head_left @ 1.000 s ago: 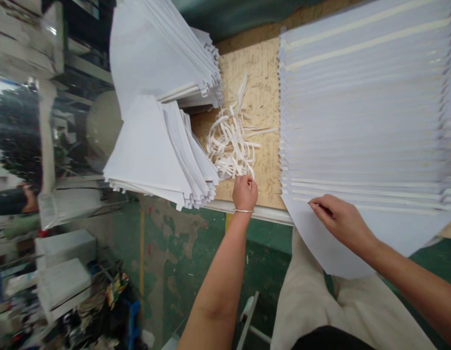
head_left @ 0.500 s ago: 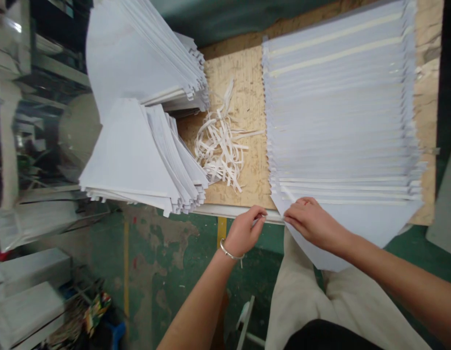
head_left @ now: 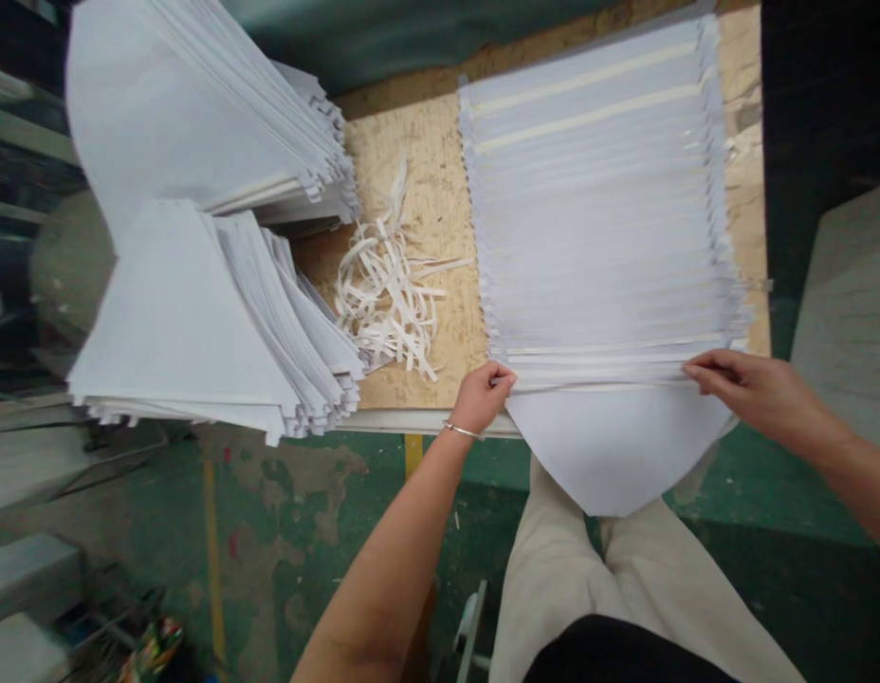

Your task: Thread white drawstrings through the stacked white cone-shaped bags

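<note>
Below the left hand (head_left: 483, 398), a green-painted concrete floor (head_left: 284, 560) is chipped into bare patches and crossed by a yellow stripe (head_left: 212, 569). A white metal frame (head_left: 472, 631) stands there. Beyond the hand, the chipboard bench (head_left: 418, 161) meets a teal cloth (head_left: 412, 38). Right of the right hand (head_left: 760, 394), a pale grey panel (head_left: 849, 285) stands beside a dark surface (head_left: 816, 114).

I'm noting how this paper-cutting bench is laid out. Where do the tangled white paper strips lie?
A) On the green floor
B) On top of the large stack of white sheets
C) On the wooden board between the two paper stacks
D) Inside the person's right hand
C. The tangled white paper strips lie on the bare wooden board, between the fanned stack of white paper pieces and the large stack of white sheets.
</note>
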### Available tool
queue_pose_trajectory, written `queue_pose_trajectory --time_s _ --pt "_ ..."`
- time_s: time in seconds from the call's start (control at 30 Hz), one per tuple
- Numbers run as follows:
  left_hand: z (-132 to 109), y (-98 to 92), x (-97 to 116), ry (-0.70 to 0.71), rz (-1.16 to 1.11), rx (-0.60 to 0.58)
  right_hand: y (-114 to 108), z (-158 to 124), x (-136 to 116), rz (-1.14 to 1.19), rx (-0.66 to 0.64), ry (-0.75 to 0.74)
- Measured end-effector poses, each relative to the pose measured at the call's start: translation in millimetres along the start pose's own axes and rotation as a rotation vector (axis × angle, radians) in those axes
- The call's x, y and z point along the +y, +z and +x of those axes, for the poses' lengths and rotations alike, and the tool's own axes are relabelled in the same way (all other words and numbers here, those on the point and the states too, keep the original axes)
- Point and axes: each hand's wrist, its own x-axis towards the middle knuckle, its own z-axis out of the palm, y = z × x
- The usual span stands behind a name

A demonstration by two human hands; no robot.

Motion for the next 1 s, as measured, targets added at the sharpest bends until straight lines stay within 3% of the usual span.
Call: queue_pose_trajectory --time_s 0.13,0.3,0.4,0.5,1.0 --pt "23.1 10.0 0.2 -0.004 0.061 0.179 -14.0 9.8 2.4 -0.046 0.114 0.048" --pt "41.0 19.9 0.4 0.001 -0.025 0.207 -20.4 23.0 3.6 -0.020 0.212 0.066" --pt "46.0 25.2 3.4 0.017 0.033 0.308 -21.7 30.3 5.8 -0.038 0.300 0.136" --pt "49.1 29.1 6.1 0.001 0.083 0.389 -22.5 35.4 6.9 -0.088 0.309 0.124" --pt "55.7 35.0 -7.4 0.001 0.053 0.456 -16.7 46.0 16.4 -0.236 0.353 0.138"
